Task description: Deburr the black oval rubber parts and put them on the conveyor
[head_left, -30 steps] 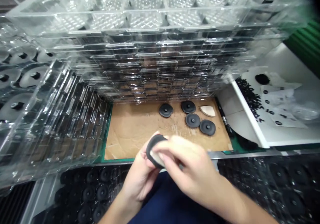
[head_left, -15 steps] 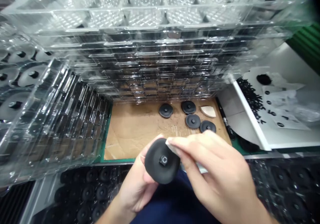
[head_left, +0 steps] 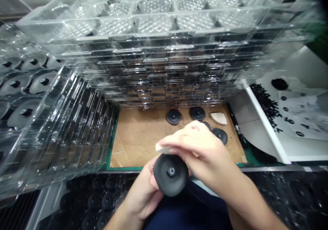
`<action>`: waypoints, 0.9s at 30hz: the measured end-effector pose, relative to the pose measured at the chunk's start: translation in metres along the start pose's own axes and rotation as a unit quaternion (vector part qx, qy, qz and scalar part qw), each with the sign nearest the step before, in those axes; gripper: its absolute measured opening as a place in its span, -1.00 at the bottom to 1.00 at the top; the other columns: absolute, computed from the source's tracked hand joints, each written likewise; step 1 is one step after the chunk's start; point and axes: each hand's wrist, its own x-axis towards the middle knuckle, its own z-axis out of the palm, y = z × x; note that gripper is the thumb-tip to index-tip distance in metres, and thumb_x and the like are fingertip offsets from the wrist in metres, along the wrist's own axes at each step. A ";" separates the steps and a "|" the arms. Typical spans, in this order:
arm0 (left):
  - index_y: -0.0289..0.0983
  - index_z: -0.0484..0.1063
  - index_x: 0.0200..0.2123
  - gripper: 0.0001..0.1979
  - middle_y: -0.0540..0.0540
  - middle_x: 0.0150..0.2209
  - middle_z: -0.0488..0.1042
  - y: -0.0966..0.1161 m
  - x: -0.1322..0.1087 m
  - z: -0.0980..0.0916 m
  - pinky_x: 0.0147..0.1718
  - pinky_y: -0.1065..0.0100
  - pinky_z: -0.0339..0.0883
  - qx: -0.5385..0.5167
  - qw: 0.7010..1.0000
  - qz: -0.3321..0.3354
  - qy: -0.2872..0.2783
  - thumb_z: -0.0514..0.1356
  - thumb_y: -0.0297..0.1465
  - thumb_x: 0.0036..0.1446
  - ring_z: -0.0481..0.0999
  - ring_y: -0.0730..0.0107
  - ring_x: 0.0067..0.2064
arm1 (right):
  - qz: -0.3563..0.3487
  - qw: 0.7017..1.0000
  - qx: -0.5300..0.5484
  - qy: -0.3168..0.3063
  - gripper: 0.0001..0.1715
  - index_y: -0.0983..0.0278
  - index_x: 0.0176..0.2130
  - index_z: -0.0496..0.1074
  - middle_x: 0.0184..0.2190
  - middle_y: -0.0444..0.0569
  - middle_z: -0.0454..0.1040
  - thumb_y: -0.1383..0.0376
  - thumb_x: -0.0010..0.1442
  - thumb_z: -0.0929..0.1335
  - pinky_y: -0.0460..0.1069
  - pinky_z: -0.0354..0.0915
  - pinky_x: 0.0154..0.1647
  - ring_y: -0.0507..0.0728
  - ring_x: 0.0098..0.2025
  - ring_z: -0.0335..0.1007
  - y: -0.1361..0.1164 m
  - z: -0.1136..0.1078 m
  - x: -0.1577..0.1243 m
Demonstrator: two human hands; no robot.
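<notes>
My left hand (head_left: pixel 145 189) grips a black rounded disc (head_left: pixel 164 180) from its left side and underneath. The disc's face is towards me, with a short hollow post at the centre. At the disc's top edge, my right hand (head_left: pixel 202 148) pinches a small whitish pad (head_left: pixel 162 149) between thumb and fingers. That pad's lower part is hidden behind the fingers and the disc. On the brown cardboard (head_left: pixel 138 134) beyond lie several similar black discs (head_left: pixel 174 116); my right hand partly covers one. Beside them rests a cream wedge-shaped pad (head_left: pixel 218 118).
Tall stacks of clear plastic trays (head_left: pixel 153 52) rise behind the cardboard and on the left (head_left: pixel 77 120). A white bin (head_left: pixel 271 120) on the right holds small black parts and plastic bags. A black pen-like tool (head_left: pixel 238 129) lies beside it. Trays of black discs (head_left: pixel 99 201) sit below the bench edge.
My right hand with the whitish pad has moved left, from the disc's upper right edge to its top. The view has shifted slightly. My left hand still holds the disc.
</notes>
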 end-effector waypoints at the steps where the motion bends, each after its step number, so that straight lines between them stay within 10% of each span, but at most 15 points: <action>1: -0.33 0.55 -0.27 -0.49 -0.09 -0.34 0.57 0.000 -0.001 -0.001 -0.22 0.30 0.39 -0.003 1.000 0.005 0.000 0.46 -0.16 -0.32 0.53 0.28 -0.25 | 0.026 0.999 -0.036 0.014 -0.75 0.25 -0.21 0.51 -0.34 -0.13 0.57 0.40 0.30 0.25 0.01 0.18 -0.18 0.04 -0.31 0.34 -0.001 0.001 0.002; 6: -0.18 0.53 -0.23 -0.74 0.03 -0.36 0.54 0.000 -0.005 -0.008 -0.20 0.19 0.43 -0.020 0.998 0.016 0.052 0.32 -0.22 -0.01 0.55 0.30 -0.25 | -0.083 0.994 0.059 -0.026 -0.68 0.20 -0.23 0.51 -0.39 -0.19 0.57 0.39 0.34 0.19 -0.02 0.23 -0.18 0.00 -0.33 0.39 0.005 0.010 0.011; 12: -0.05 0.40 0.04 -0.37 -0.10 -0.03 0.54 0.004 -0.002 -0.017 -0.16 0.32 0.45 -0.112 0.993 0.018 0.034 0.42 -0.25 -0.18 0.57 0.15 -0.07 | 0.306 0.952 0.023 0.001 -0.63 0.18 0.02 0.42 -0.33 -0.10 0.54 0.28 0.20 0.31 -0.06 0.36 -0.38 0.06 -0.39 0.44 0.072 0.031 -0.019; 18: -0.06 0.40 0.03 -0.46 -0.13 0.06 0.48 0.005 0.002 -0.032 -0.09 0.27 0.44 -0.128 0.991 0.034 0.028 0.37 -0.30 -0.08 0.52 0.15 0.00 | 0.297 0.954 -0.030 -0.024 -0.70 0.25 -0.31 0.58 -0.23 0.07 0.46 0.27 0.22 0.26 0.03 0.42 -0.20 0.15 -0.21 0.48 0.090 0.072 -0.078; 27: -0.10 0.38 0.05 -0.45 -0.17 0.07 0.48 0.004 0.005 -0.035 -0.10 0.27 0.44 -0.132 0.988 0.054 0.067 0.34 -0.22 -0.06 0.53 0.15 -0.01 | 0.253 0.963 -0.093 -0.001 -0.71 0.30 -0.12 0.48 -0.30 0.06 0.49 0.26 0.27 0.24 0.04 0.45 -0.34 0.15 -0.31 0.51 0.091 0.077 -0.090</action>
